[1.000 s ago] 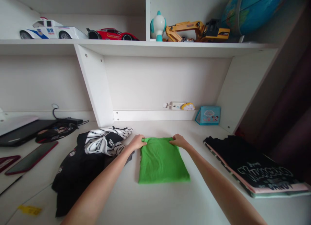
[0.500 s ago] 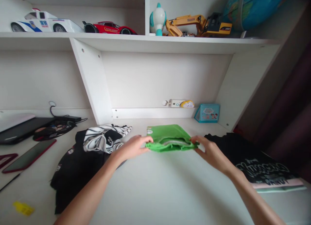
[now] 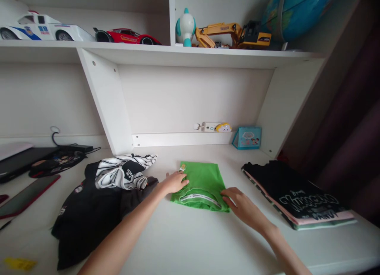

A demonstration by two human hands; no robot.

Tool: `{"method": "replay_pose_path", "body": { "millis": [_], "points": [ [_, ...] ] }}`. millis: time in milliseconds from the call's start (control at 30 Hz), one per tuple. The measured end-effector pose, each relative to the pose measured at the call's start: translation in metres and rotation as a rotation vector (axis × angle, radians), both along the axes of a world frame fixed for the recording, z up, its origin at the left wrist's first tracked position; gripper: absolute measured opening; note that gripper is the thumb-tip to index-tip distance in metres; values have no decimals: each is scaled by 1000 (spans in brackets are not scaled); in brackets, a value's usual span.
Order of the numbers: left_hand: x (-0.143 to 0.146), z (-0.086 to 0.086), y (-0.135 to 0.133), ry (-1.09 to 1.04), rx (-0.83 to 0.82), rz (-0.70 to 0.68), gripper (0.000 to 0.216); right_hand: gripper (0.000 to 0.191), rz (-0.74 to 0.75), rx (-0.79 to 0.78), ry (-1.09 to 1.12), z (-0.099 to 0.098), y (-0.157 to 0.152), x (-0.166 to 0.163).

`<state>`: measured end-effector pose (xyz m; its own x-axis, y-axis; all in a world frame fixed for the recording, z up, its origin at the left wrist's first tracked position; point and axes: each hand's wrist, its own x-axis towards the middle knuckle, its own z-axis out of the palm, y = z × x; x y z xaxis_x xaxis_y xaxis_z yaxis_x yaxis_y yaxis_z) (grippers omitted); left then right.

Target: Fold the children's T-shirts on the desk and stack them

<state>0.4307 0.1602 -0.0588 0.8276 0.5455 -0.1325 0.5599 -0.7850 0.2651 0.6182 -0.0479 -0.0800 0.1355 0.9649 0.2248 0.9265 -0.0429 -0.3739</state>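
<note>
A green T-shirt [image 3: 203, 176], folded into a neat rectangle, lies flat on the white desk with its neckline facing me. My left hand [image 3: 173, 182] rests on its left side, fingers stretched out over the cloth. At the right edge is my right hand [image 3: 237, 201], fingertips touching the fabric and the thumb held apart from them. Left of the shirt, a heap of clothes has a black garment [image 3: 89, 211] with a striped white one [image 3: 118, 174] on top. To the right lies a stack of folded clothes, a black printed shirt [image 3: 297, 192] uppermost.
A phone [image 3: 28, 198], a laptop [image 3: 23, 160] and cables are at the left. A yellow piece [image 3: 20, 264] lies near the front left. Behind stand a small blue calendar [image 3: 247, 138] and a power strip [image 3: 210, 127]. Toys line the shelf [image 3: 202, 55] above.
The green T-shirt was held raised at its near edge by both hands; now it lies flat on the desk, nearer me. Both hands have lowered and loosened. The view has shifted slightly right.
</note>
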Motion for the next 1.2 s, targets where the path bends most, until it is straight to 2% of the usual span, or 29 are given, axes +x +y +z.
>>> {"method": "replay_pose_path", "body": {
  "millis": [67, 133, 200, 267, 333, 367, 433, 533, 633, 700, 800, 867, 967, 1033, 1133, 1200],
  "points": [
    [16, -1, -2, 6, 28, -15, 43, 28, -39, 12, -49, 0, -7, -36],
    [36, -2, -10, 8, 36, -63, 41, 26, 4, 17, -41, -4, -11, -79],
    [55, -4, -24, -16, 6, -171, 40, 22, 220, 11, -18, -7, -11, -119],
    [69, -6, -42, -56, -54, -330, 40, 28, 494, -36, 2, -3, -11, -145],
    [71, -7, -57, -91, -109, -479, 40, 33, 691, -84, 71, 11, -15, -151],
    [68, -6, -62, -106, -118, -520, 41, 34, 722, -96, 132, 21, -19, -146],
    [53, -4, -64, -128, -100, -500, 45, 35, 664, -92, 256, 42, -28, -122],
    [25, -5, -55, -136, -35, -263, 62, 36, 341, -27, 305, 57, -30, -67],
    [7, -14, -40, -120, 15, -61, 74, 44, 80, 47, 181, 40, -4, -17],
    [5, -22, -29, -100, 20, -26, 76, 53, 44, -47, 93, 20, 22, 2],
    [12, -29, -15, -103, 26, -39, 68, 62, 42, -298, 33, -4, 50, 10],
    [15, -27, -8, -126, 88, -1, 62, 64, 26, -361, 14, -10, 56, 9],
    [9, -13, -9, -179, 222, 81, 51, 59, -81, -279, -24, -11, 50, 12],
    [-6, -1, -17, -208, 259, 83, 41, 51, -193, -229, -43, -10, 43, 18],
    [-34, 12, -38, -122, 160, 82, 33, 39, -302, -227, -33, -11, 40, 28],
    [-50, 12, -53, -70, 6, 86, 40, 35, -324, -233, -5, -13, 42, 32]
  ]
}}
